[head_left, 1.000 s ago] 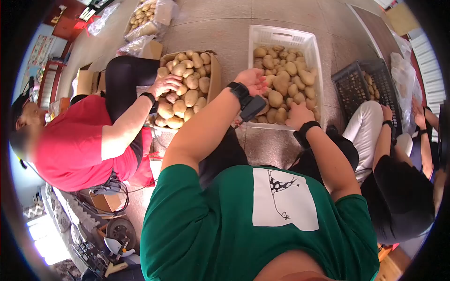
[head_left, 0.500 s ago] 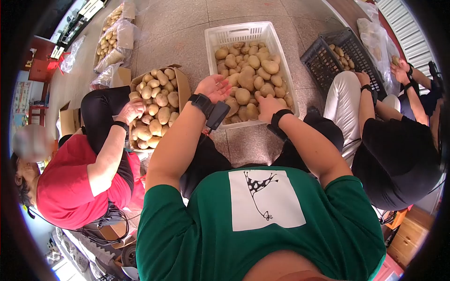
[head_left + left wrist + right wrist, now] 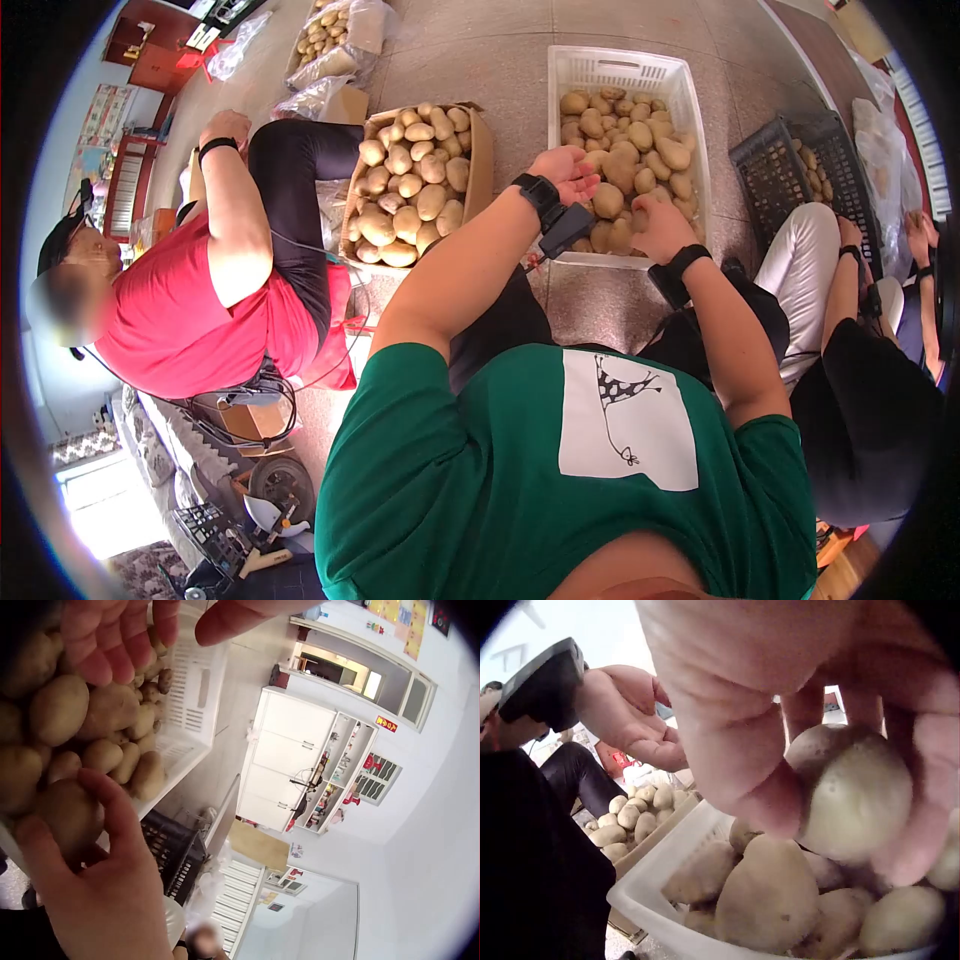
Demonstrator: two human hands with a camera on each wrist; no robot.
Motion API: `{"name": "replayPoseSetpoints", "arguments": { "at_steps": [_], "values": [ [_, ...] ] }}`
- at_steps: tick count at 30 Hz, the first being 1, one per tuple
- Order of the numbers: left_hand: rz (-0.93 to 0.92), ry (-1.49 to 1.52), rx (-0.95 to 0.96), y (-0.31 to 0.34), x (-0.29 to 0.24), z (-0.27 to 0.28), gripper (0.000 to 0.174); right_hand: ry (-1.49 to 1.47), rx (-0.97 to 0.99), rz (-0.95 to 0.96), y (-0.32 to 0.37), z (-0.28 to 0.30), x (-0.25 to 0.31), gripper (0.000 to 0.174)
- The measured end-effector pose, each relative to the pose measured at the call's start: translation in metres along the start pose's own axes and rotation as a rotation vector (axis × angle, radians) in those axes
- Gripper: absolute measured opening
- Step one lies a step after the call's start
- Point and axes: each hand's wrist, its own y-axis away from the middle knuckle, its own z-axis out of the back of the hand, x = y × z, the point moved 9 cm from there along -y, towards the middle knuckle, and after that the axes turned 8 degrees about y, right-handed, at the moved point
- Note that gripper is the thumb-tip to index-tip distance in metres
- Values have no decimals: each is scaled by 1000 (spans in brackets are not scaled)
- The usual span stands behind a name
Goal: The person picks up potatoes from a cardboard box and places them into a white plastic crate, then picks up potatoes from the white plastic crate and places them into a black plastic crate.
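Observation:
My right hand (image 3: 662,230) grips a potato (image 3: 859,793) between thumb and fingers, close over the near right part of a white plastic crate (image 3: 702,165). In the left wrist view the same potato shows beneath the right hand's fingertips (image 3: 96,784). My left hand (image 3: 565,173) hovers palm up over the crate's left side, its fingers loosely bent and holding nothing. Many potatoes (image 3: 620,170) of mixed sizes fill the crate, including a large lumpy one (image 3: 769,892) near the rim.
Left of the crate stands a cardboard box (image 3: 482,165) heaped with potatoes, beside a person in a red shirt (image 3: 200,310). A black crate (image 3: 780,180) with some potatoes is at the right, near other seated people. Another potato box (image 3: 325,35) lies farther back.
My right hand has risen slightly from the potatoes with one in its grip. My left hand stays palm up. The red-shirted person's hand has left the cardboard box, moving back and left.

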Motion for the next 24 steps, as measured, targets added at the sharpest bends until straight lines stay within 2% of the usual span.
{"name": "replayPoseSetpoints", "arguments": {
  "at_steps": [1,3,6,12,22,24],
  "values": [
    [-4,6,-4,0,0,1,18,1,4,7,-1,0,0,40],
    [13,-45,-25,-2,2,3,15,-43,-134,94,-3,12,8,44],
    [12,-19,-28,-4,5,5,15,-134,-213,106,-2,23,13,46],
    [18,-46,-42,2,10,3,15,-241,-302,164,-5,38,31,45],
    [139,-120,60,14,23,-8,16,-278,-359,227,-9,36,44,46],
    [171,-152,133,12,25,-13,16,-272,-325,210,-8,37,48,47]
  ]
}}
